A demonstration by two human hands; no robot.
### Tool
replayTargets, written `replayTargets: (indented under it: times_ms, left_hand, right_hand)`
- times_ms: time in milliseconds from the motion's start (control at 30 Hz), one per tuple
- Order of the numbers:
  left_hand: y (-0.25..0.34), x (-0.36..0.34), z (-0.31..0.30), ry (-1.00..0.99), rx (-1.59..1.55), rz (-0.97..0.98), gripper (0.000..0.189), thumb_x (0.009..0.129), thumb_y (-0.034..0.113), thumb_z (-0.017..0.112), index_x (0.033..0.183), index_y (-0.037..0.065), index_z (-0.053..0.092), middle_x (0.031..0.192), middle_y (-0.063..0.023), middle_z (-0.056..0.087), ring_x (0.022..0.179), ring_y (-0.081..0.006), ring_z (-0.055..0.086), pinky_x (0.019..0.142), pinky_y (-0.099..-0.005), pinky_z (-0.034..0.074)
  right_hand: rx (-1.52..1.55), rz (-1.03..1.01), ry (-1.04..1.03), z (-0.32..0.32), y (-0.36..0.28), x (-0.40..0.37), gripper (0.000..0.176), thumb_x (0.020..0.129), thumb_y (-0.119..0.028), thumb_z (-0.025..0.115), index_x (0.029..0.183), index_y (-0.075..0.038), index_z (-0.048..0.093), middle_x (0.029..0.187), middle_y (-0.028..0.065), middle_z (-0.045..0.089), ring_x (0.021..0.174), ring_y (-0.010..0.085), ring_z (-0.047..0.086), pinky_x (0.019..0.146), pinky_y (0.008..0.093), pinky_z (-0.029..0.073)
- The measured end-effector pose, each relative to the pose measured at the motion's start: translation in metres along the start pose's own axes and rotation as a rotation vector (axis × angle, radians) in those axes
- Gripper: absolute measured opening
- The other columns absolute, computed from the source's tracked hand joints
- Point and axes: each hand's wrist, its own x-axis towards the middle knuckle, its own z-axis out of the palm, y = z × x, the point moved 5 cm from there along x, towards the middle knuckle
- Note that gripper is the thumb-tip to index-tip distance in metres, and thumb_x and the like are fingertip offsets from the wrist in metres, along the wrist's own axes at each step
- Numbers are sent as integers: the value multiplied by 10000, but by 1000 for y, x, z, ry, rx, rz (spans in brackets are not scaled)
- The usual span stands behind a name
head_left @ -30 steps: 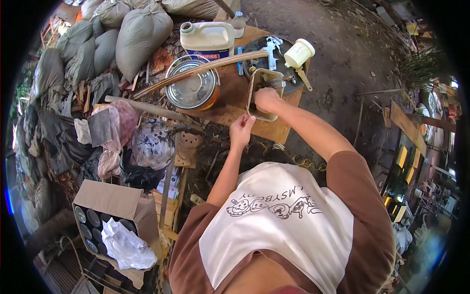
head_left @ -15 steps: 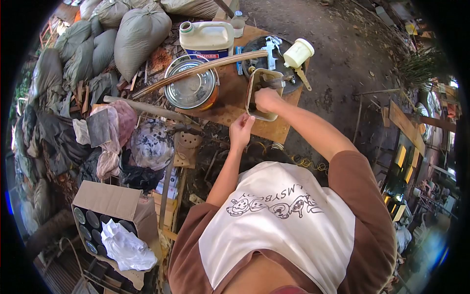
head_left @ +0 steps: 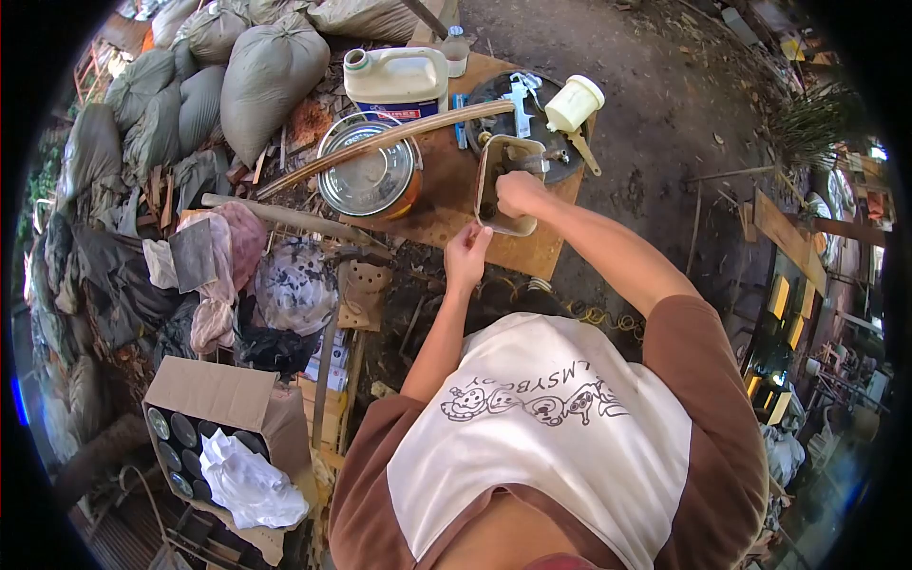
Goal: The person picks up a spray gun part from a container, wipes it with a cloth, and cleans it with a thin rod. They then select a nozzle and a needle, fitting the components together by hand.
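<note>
A rectangular open container stands on the wooden board. My right hand reaches over its rim with the fingers curled together; what they hold, if anything, is hidden. Thumb and fingers of my left hand pinch at the container's near left corner. A spray gun with a pale cup lies on a dark round lid just beyond. Left of the container is a round metal can, with a long wooden strip across its top.
Behind the can stand a white jug and a small clear bottle. Full sacks are piled at the upper left. A cardboard box with several cans and white plastic is at the lower left.
The view has shifted slightly. My right hand has moved a little within the container's opening, while my left hand keeps its place at the corner.
</note>
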Motion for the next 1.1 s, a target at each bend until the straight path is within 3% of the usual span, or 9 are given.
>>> replayTargets:
  times_ms: [267, 433, 667, 733, 800, 900, 967, 1033, 1100]
  left_hand:
    - [2, -6, -5, -1, 70, -52, 403, 977, 323, 718, 1093, -62, 721, 912, -47, 734, 821, -87, 591, 774, -278, 495]
    - [0, -4, -4, -2, 32, -72, 395, 968, 328, 728, 1080, -50, 726, 891, -34, 723, 813, -79, 583, 765, -270, 488]
    - [2, -3, -8, 23, 154, -68, 403, 942, 342, 754, 1097, -28, 719, 911, -54, 741, 768, -119, 590, 743, -298, 497]
    - [23, -7, -16, 218, 330, 172, 399, 895, 323, 798, 1122, 6, 712, 913, -59, 716, 769, -154, 592, 736, -321, 499]
    - [45, -11, -19, 251, 345, 257, 403, 875, 310, 815, 1136, 21, 710, 904, -60, 698, 776, -161, 590, 731, -323, 495]
    - [82, -9, -18, 306, 380, 434, 331, 844, 254, 831, 1088, 58, 726, 850, -65, 650, 781, -203, 611, 721, -335, 499]
    - [114, -4, -4, 242, 652, 732, 248, 838, 221, 816, 1027, 82, 735, 841, -61, 648, 788, -253, 629, 717, -365, 512]
    - [132, 7, 12, 129, 786, 688, 169, 836, 218, 785, 961, 109, 750, 839, -49, 650, 845, -282, 665, 738, -400, 540]
    - [131, 26, 41, -189, 1182, 709, 166, 848, 254, 750, 952, 126, 768, 855, -33, 662, 897, -263, 687, 754, -408, 560]
  right_hand:
    - [-143, -73, 39, 0, -15, -11, 189, 742, -121, 708, 875, -38, 813, 929, 212, 771, 916, 355, 766, 785, 447, 617]
    - [-229, -135, 79, -35, -25, -38, 177, 721, -139, 738, 853, -43, 806, 899, 192, 774, 877, 338, 770, 762, 428, 619]
    - [-94, -33, 170, -61, -1, -82, 203, 733, -161, 711, 888, -66, 802, 896, 188, 768, 873, 352, 762, 762, 441, 609]
    - [-32, 16, 221, -63, 15, -95, 215, 756, -167, 686, 914, -83, 806, 900, 181, 768, 872, 359, 757, 770, 451, 603]
    - [249, 44, 299, -65, 29, -111, 243, 796, -169, 634, 958, -121, 808, 915, 156, 770, 870, 370, 742, 784, 471, 589]
    - [313, 119, 377, -47, 44, -125, 268, 817, -164, 606, 997, -151, 804, 926, 131, 771, 873, 364, 735, 792, 477, 581]
    - [392, 137, 471, -37, 52, -138, 256, 826, -166, 611, 998, -146, 800, 924, 136, 769, 865, 361, 735, 787, 474, 583]
    - [470, 146, 559, -30, 60, -153, 244, 835, -168, 616, 998, -142, 796, 923, 142, 766, 857, 358, 735, 781, 471, 584]
    - [731, 200, 653, -22, 76, -169, 219, 863, -186, 647, 1020, -137, 792, 905, 143, 763, 826, 339, 740, 760, 447, 583]
